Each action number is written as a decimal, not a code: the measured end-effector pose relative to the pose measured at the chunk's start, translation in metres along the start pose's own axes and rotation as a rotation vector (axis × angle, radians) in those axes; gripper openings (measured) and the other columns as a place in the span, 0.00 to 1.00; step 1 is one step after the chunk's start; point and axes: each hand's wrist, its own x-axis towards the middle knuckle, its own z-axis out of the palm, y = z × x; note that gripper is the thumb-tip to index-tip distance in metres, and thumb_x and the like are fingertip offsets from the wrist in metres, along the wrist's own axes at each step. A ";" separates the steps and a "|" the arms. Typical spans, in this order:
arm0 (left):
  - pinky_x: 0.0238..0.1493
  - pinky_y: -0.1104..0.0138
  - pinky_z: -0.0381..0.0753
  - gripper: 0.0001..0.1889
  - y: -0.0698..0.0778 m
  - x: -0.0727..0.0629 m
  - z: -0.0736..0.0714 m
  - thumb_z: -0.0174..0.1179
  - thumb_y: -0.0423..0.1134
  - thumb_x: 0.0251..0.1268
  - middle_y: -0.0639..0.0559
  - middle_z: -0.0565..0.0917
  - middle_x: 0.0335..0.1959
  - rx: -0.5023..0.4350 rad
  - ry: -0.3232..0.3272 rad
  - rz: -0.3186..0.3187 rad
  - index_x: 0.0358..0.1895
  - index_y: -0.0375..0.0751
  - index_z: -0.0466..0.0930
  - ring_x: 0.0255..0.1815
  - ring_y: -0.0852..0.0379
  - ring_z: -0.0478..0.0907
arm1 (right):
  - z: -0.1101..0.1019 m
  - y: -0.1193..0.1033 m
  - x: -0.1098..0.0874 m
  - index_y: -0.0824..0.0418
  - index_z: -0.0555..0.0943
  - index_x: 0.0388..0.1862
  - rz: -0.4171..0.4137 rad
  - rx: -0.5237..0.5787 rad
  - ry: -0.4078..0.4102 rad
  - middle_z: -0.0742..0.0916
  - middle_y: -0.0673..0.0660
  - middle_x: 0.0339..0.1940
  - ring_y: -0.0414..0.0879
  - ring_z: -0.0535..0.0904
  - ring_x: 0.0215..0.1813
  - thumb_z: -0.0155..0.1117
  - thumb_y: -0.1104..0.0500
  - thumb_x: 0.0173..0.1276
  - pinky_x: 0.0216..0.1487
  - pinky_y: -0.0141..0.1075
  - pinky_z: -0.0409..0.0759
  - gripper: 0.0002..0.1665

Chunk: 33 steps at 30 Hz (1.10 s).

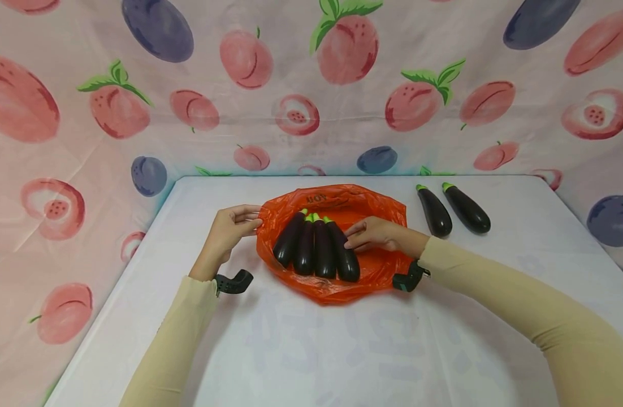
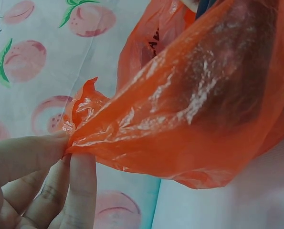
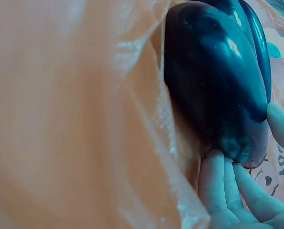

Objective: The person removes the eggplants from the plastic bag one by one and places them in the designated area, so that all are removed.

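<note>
Four eggplants point(image 1: 323, 249): lying side by side inside the orange-red bag point(image 1: 327, 291), green caps toward the far edge of the white tabletop point(image 1: 311, 350).
Rightmost eggplant: grasped by the right hand point(image 1: 377, 233), with thumb on one side and fingers on another.
Bag: spread open close to the far edge, roughly midway between left and right edges; marked with dark lettering on the inner far side.
Left hand point(image 1: 232, 229): pinching the bag's left rim between thumb and fingers.
Two loose eggplants point(image 1: 467, 209): lying near each other outside the bag, toward the far right corner.
Fruit-print cloth point(image 1: 240, 127): hanging beyond the far edge.
</note>
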 end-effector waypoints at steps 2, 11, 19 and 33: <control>0.44 0.64 0.85 0.18 0.000 -0.001 0.000 0.58 0.32 0.63 0.40 0.82 0.45 0.005 0.002 -0.003 0.56 0.30 0.75 0.33 0.68 0.82 | 0.001 0.001 0.000 0.72 0.66 0.65 -0.012 0.000 -0.009 0.73 0.69 0.64 0.47 0.81 0.51 0.61 0.64 0.65 0.61 0.45 0.75 0.31; 0.45 0.63 0.85 0.18 0.000 -0.002 -0.002 0.58 0.32 0.63 0.43 0.83 0.44 -0.005 0.002 -0.009 0.56 0.30 0.75 0.33 0.68 0.82 | 0.000 0.004 0.000 0.69 0.65 0.66 -0.012 0.057 -0.070 0.78 0.64 0.59 0.46 0.81 0.49 0.60 0.63 0.65 0.64 0.47 0.73 0.32; 0.42 0.68 0.85 0.18 0.001 -0.002 -0.002 0.58 0.32 0.63 0.42 0.82 0.45 -0.004 0.005 -0.013 0.56 0.30 0.75 0.33 0.68 0.82 | 0.001 0.003 -0.002 0.67 0.65 0.67 0.001 0.106 -0.075 0.81 0.61 0.55 0.49 0.81 0.51 0.60 0.63 0.66 0.64 0.47 0.73 0.31; 0.43 0.67 0.85 0.18 0.002 -0.005 0.000 0.58 0.33 0.63 0.37 0.81 0.48 0.000 -0.002 -0.006 0.56 0.31 0.75 0.33 0.68 0.82 | 0.004 0.004 -0.007 0.67 0.68 0.66 -0.060 0.127 0.016 0.74 0.66 0.65 0.45 0.82 0.51 0.60 0.64 0.65 0.63 0.46 0.75 0.30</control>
